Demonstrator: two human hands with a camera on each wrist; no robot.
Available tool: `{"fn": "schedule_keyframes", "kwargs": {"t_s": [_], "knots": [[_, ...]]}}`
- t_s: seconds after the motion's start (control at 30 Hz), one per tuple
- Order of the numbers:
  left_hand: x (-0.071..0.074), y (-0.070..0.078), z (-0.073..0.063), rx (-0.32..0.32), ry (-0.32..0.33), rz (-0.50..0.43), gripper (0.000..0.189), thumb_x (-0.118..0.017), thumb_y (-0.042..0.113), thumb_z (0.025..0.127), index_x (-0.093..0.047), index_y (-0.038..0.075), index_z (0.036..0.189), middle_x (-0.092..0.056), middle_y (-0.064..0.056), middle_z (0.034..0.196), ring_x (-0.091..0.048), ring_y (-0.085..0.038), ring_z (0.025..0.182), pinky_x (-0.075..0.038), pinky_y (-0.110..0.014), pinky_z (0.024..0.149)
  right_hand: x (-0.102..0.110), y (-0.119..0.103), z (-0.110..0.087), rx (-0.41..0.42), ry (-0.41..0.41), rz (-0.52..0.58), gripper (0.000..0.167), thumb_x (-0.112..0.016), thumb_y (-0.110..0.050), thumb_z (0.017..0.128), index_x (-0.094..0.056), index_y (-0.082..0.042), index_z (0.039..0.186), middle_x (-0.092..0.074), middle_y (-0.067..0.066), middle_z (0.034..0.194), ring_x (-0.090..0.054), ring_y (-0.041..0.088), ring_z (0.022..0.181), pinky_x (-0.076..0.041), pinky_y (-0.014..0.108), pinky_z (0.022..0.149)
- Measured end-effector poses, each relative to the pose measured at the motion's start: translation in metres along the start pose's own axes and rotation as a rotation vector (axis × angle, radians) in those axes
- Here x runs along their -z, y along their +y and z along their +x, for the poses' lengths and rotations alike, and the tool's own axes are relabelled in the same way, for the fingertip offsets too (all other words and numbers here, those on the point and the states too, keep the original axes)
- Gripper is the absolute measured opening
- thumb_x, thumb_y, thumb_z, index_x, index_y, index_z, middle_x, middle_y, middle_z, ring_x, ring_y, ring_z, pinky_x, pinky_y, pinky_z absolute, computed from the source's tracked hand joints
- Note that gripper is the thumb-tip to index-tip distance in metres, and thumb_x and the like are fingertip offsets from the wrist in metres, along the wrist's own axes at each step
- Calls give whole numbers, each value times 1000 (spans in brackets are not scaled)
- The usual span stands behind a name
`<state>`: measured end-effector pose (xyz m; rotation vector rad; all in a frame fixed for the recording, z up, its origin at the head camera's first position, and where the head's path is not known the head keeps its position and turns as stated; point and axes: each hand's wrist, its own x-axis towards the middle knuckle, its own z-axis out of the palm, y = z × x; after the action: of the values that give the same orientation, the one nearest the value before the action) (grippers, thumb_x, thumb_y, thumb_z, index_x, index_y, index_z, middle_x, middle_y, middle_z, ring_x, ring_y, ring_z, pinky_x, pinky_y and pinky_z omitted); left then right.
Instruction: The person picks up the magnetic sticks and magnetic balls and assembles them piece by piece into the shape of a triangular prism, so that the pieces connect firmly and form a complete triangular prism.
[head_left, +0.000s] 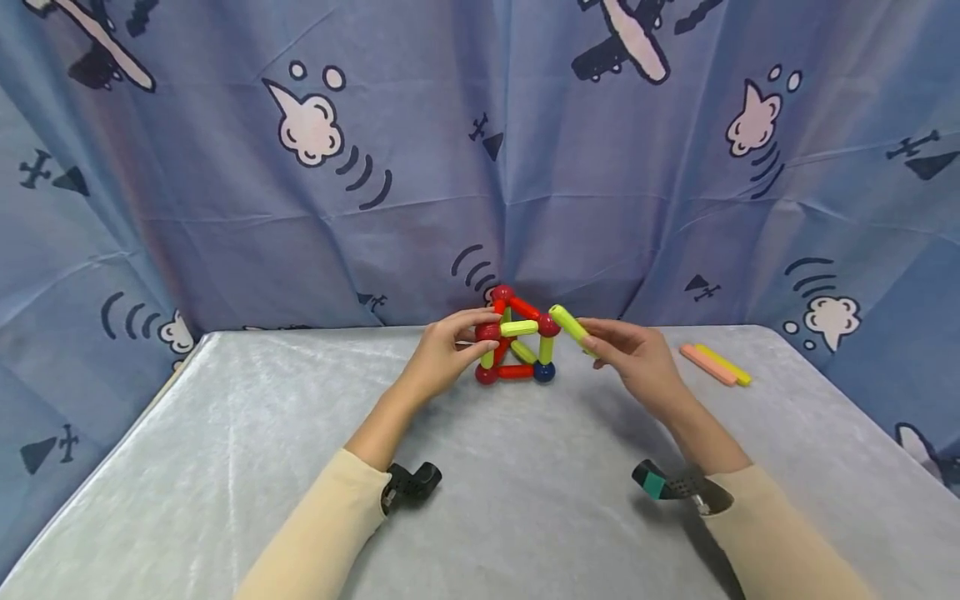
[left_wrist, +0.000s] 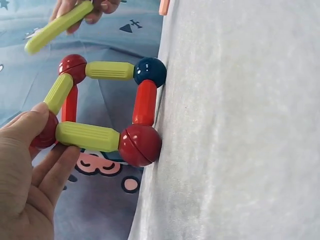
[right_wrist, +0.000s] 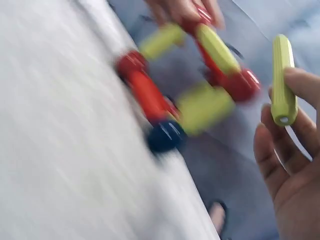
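Observation:
A frame of coloured rods and balls [head_left: 516, 372] stands on the table, with red and yellow-green rods joined by red balls and a dark blue ball [left_wrist: 150, 72]. At its upper near left corner my left hand [head_left: 442, 354] grips a red ball [left_wrist: 46, 131] between thumb and fingers. My right hand [head_left: 637, 362] pinches a loose yellow-green rod [right_wrist: 283, 82] by one end. In the head view the rod's far end lies close to the upper right red ball [head_left: 549, 325]; the left wrist view shows a gap between them.
To the right on the pale cloth-covered table [head_left: 525, 500] lie an orange rod [head_left: 708, 364] and a yellow rod [head_left: 723, 364], side by side. A blue patterned curtain [head_left: 420, 167] hangs behind the table's far edge, close to the frame.

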<state>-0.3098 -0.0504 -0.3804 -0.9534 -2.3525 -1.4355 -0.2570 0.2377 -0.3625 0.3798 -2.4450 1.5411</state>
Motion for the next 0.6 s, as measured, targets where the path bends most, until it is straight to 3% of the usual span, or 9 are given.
{"fn": "schedule_keyframes", "kwargs": {"t_s": [0.23,0.33,0.6], "knots": [[3,5,1,20,-22,-3,39,-76,10,90,-69,7,128,-63,-8,139,-74,-27,101,-61,-31,86,-38,-6,-1,-35,-94,11,32,-69,-20,97,-71,-3,125,-72,16,122,-67,23,92,-61,29,71],[2,7,1,31,-49,-8,38,-76,13,91,-69,9,128,-63,-8,139,-74,-26,100,-62,-29,84,-44,-1,-2,-62,-101,9,30,-69,-18,97,-73,-4,122,-73,19,120,-66,30,92,-60,30,70],[-1,11,3,28,-73,-15,36,-75,13,91,-70,10,127,-62,-6,138,-73,-23,100,-61,-27,84,-52,10,-5,-59,-111,38,30,-71,-17,95,-73,-4,122,-74,20,111,-68,28,87,-60,27,68]]}}
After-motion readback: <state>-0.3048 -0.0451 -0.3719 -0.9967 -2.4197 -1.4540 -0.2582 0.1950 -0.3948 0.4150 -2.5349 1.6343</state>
